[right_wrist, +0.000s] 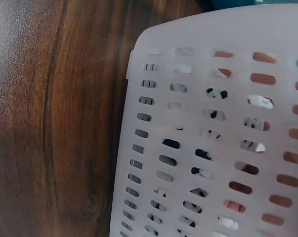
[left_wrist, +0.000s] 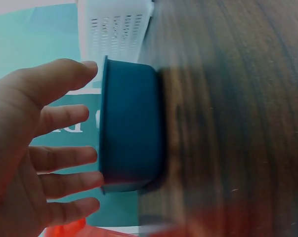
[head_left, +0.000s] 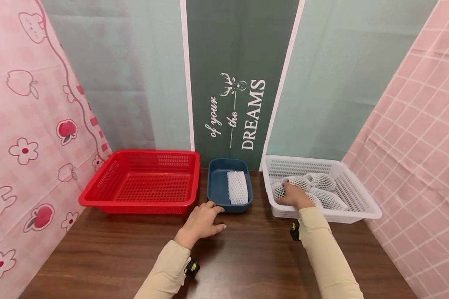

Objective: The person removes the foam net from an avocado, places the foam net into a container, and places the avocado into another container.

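3 containers stand in a row at the far side of the brown table (head_left: 247, 257): a red basket (head_left: 142, 208) at left, a blue tray (head_left: 218, 189) in the middle and a white basket (head_left: 363, 199) at right. 1 white netted bundle (head_left: 238, 188) lies in the right half of the tray; at least 4 netted pieces (head_left: 327, 199) lie close together in the white basket. The right hand (head_left: 296, 196) reaches over that basket's near wall, fingers down at the leftmost piece; whether they clasp it or merely touch it, I cannot tell. The left hand (head_left: 202, 220) is at the tray's near rim, fingers spread apart and holding nothing; contact with the rim is unclear.

The likeliest trouble is at right: crowded pieces could snag mesh on mesh, so lifting the leftmost might drag a neighbour along. A pinch on netting alone could let whatever is inside slip. The black device (head_left: 294, 231) on the right wrist could bump the basket if the arm dropped, shoving it askew. At left, fingertips so near the tray could nudge it if pushed farther.
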### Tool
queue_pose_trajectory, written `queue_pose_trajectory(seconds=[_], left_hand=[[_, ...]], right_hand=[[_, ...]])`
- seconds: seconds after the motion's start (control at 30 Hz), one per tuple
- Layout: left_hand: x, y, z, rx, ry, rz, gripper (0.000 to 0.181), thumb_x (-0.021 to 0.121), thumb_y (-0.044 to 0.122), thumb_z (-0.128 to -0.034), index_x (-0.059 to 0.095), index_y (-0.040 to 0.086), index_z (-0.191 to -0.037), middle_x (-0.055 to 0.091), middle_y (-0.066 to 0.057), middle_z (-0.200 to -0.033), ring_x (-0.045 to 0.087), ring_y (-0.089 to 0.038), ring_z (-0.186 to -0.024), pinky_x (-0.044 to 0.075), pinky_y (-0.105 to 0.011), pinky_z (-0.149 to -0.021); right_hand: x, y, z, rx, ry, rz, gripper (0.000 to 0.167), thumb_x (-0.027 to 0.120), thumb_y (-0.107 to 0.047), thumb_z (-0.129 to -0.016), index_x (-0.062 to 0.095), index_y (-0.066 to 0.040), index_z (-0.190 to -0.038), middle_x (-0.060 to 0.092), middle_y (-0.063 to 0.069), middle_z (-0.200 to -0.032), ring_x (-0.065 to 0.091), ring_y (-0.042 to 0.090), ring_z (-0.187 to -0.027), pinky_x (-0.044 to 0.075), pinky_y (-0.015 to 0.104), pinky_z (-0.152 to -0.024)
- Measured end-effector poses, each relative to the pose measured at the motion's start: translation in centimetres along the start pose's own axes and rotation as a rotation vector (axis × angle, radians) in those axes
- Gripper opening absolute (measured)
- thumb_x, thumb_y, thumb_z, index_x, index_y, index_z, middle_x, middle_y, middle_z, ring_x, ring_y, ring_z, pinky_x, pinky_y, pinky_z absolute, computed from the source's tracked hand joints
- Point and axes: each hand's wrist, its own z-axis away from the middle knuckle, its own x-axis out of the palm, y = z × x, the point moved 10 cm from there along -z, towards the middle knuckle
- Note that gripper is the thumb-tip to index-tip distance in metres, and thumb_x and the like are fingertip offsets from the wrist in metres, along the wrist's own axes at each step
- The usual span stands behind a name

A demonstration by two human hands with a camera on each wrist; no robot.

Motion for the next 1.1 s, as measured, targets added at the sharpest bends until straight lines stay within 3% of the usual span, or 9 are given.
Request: queue_pose_trajectory(seconds=[0.27,0.47,0.73,0.87,1.1], left_hand=[[1.7,-0.9,0.3,-0.014,-0.062,0.024,0.039,0.073,0.036,-0.0761,0.069,0.011,-0.106,0.06,-0.006,-0.093,0.059,-0.023,-0.081,0.048,-0.04,-0.068],[1.8,-1.1,0.2,-0.019,-0.063,0.037,0.039,0.073,0.036,-0.0759,0.069,0.011,-0.106,0.06,-0.007,-0.093,0.059,-0.023,-0.082,0.047,-0.041,-0.068],[1.9,-1.5,0.2,-0.029,-0.08,0.038,0.039,0.072,0.035,-0.0766,0.069,0.01,-0.107,0.06,-0.007,-0.094,0.058,-0.022,-0.082,0.047,-0.041,-0.069],[1.2,-1.4,0.2,-0.024,-0.074,0.035,0.04,0.072,0.036,-0.0768,0.068,0.011,-0.107,0.06,-0.007,-0.095,0.058,-0.023,-0.083,0.046,-0.041,-0.07],[-1.7,-0.5,0.1,-0.01,-0.026,0.034,0.045,0.071,0.039,-0.0775,0.067,0.011,-0.112,0.06,-0.007,-0.099,0.058,-0.022,-0.086,0.048,-0.039,-0.07]], right_hand=[[0.6,0.2,-0.4,0.034,-0.026,0.096,0.078,0.07,-0.026,-0.08,0.031,0.015,-0.133,0.046,0.038,-0.12,0.047,0.05,-0.107,0.039,0.056,-0.085],[0.7,0.1,-0.5,0.022,-0.021,0.103,0.075,0.071,-0.026,-0.078,0.035,0.016,-0.129,0.048,0.038,-0.114,0.049,0.05,-0.103,0.04,0.055,-0.083],[0.8,-0.2,-0.8,0.018,-0.026,0.078,0.082,0.071,-0.025,-0.077,0.028,0.018,-0.133,0.047,0.038,-0.116,0.049,0.05,-0.104,0.04,0.056,-0.084],[0.2,-0.1,-0.7,0.022,0.023,0.068,0.082,0.067,-0.03,-0.078,0.028,0.014,-0.135,0.045,0.038,-0.12,0.046,0.05,-0.108,0.039,0.057,-0.084],[-2.1,-0.9,0.0,-0.012,0.084,0.022,0.082,0.067,-0.034,-0.077,0.032,0.013,-0.134,0.046,0.037,-0.121,0.046,0.05,-0.108,0.04,0.057,-0.084]])
